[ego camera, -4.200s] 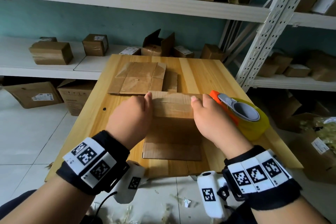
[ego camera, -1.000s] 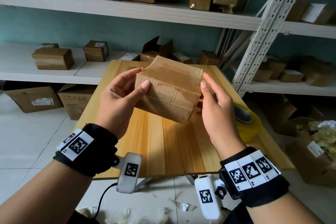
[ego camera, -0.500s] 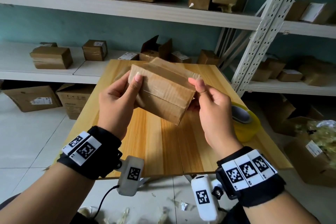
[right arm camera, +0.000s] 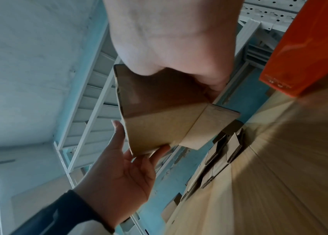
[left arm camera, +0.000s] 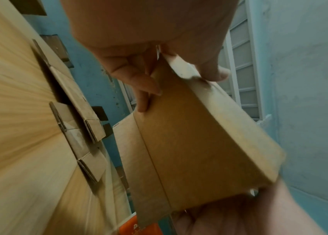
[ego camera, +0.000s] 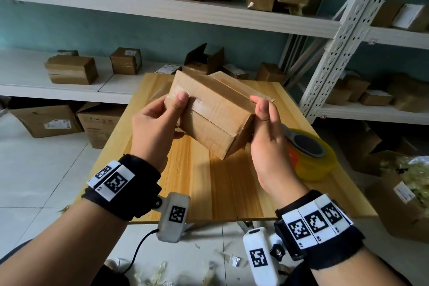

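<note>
A small brown cardboard box (ego camera: 213, 111) with tape along its top seam is held tilted in the air above the wooden table (ego camera: 209, 183). My left hand (ego camera: 157, 123) grips its left end, thumb on top and fingers underneath. My right hand (ego camera: 264, 127) grips its right end, thumb pressed on the taped upper edge. In the left wrist view the box (left arm camera: 195, 143) fills the middle, with my left fingers (left arm camera: 138, 79) on its near face. The right wrist view shows the box (right arm camera: 159, 114) from below, between both hands.
A yellow tape roll in an orange dispenser (ego camera: 308, 153) lies at the table's right edge, just behind my right hand. Flattened cartons (left arm camera: 78, 127) lie at the table's far end. Shelves (ego camera: 162, 9) with several boxes run behind, and a white rack post (ego camera: 343, 37) stands at the right.
The box, earlier flat on the table, was lifted off it. In the last second both hands have turned it, and the thumbs now sit on its taped top edge.
</note>
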A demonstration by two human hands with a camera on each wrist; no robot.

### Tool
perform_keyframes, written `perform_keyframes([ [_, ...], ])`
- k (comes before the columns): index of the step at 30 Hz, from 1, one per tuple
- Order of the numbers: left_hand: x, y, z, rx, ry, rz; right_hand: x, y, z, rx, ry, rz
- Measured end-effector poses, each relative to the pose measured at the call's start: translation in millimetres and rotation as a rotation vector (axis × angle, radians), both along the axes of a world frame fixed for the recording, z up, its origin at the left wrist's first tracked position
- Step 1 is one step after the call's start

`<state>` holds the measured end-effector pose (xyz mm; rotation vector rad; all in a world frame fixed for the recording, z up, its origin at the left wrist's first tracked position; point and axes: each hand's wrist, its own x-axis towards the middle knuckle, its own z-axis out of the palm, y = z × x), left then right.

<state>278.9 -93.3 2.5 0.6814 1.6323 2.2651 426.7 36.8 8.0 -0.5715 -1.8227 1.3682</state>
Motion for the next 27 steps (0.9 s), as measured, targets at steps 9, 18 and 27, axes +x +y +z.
perform_keyframes([
  [9,5,1,3,0.037,-0.024,-0.275,-3,-16,3,-0.356,-0.303,0.327],
  [18,12,8,-4,-0.114,-0.014,-0.304,0,-8,-10,0.056,-0.534,0.126],
  [27,24,9,-5,-0.307,-0.122,-0.338,3,-17,3,-0.225,-0.483,0.195],
])
